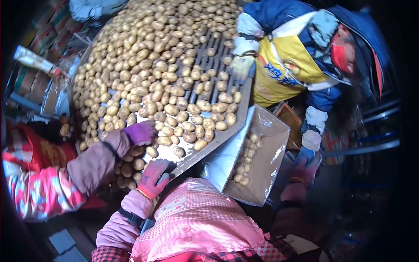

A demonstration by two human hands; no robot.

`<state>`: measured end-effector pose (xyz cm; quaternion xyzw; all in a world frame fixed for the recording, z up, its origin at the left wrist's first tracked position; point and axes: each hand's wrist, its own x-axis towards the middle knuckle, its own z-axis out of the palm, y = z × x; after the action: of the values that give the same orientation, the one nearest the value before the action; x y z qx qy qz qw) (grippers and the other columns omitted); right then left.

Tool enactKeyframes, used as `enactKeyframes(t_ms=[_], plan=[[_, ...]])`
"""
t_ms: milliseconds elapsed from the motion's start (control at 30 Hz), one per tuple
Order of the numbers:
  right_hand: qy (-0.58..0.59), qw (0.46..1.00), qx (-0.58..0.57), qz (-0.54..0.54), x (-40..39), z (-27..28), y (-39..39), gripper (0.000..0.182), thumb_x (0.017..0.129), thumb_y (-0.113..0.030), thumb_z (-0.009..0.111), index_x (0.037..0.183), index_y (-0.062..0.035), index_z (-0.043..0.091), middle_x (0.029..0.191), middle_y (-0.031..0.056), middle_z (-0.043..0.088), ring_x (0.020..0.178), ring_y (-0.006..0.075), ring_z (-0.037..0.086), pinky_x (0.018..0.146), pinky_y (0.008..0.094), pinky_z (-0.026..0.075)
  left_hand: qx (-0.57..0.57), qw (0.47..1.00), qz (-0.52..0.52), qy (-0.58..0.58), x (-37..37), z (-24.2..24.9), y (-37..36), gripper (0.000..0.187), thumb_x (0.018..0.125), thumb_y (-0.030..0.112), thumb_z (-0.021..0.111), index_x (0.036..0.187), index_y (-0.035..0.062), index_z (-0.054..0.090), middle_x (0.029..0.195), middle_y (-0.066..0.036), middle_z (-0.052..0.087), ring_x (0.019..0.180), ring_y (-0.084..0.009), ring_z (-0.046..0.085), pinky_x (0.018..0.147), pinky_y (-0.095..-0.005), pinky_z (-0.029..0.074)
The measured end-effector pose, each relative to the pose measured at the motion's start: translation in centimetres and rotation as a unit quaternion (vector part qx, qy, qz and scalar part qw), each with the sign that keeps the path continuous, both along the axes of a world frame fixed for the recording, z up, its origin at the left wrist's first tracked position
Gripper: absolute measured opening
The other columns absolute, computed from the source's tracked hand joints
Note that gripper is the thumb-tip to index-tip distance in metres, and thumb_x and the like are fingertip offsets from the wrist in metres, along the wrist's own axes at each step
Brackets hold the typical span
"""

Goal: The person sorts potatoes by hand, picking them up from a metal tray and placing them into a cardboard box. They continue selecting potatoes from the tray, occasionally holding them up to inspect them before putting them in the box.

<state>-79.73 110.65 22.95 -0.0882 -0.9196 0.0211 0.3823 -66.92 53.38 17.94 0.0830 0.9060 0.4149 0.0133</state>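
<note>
Head cam: potatoes (pixel 144 78) are heaped all over a slatted table (pixel 209 149), with a smaller batch in the cardboard box (pixel 273 170) parked just beside its edge, likely to keep it within easy reach. Left hand (pixel 153 179) is loosely open at the table's near corner, no potato in it that I can see, as if leaning there. Right hand (pixel 307 169) is past the box in murky light, so can't tell if it's gripping anything.

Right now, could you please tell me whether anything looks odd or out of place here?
Only the box looks slightly odd: its potatoes bunch in a strip along the side nearest the sorting table, leaving bare surface opposite, so it may be tilted. I see no clear damage.
</note>
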Motion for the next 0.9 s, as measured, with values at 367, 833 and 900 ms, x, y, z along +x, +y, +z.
enactKeyframes(t_ms=[367, 833, 900], plan=[[-0.31, 0.845, 0.032, 0.435, -21.3, -7.4, -35.5, 0.063, 0.084, -0.032, 0.062, 0.141, -0.0105, 0.044, 0.146, 0.0195, 0.039, 0.132, 0.0376, 0.039, 0.111, 0.0466, 0.03, 0.066, 0.981, 0.164, -0.084, 7.3, 3.0, -1.5, 0.041, 0.086, 0.02, 0.062, 0.124, 0.0046, 0.06, 0.121, -0.017, 0.061, 0.116, -0.035, 0.056, 0.101, -0.0429, 0.042], [-0.507, 0.757, 0.092, 0.402, -23.5, -10.3, -32.8, 0.056, 0.087, -0.027, 0.06, 0.141, -0.0208, 0.045, 0.144, 0.0151, 0.045, 0.128, 0.0346, 0.047, 0.108, 0.0391, 0.038, 0.089, 0.942, 0.31, -0.09, 11.6, 3.0, -1.7, 0.042, 0.083, 0.017, 0.063, 0.124, 0.0061, 0.061, 0.124, -0.017, 0.061, 0.12, -0.0344, 0.054, 0.104, -0.0411, 0.04], [-0.517, 0.774, 0.048, 0.363, -25.9, -8.2, -33.8, 0.055, 0.087, -0.027, 0.06, 0.14, -0.0197, 0.047, 0.14, 0.0156, 0.049, 0.126, 0.0347, 0.049, 0.107, 0.0396, 0.038, 0.081, 0.94, 0.316, -0.097, 11.7, 2.7, -1.7, 0.043, 0.083, 0.017, 0.063, 0.124, 0.0061, 0.061, 0.124, -0.017, 0.061, 0.12, -0.0344, 0.054, 0.105, -0.0412, 0.039]])
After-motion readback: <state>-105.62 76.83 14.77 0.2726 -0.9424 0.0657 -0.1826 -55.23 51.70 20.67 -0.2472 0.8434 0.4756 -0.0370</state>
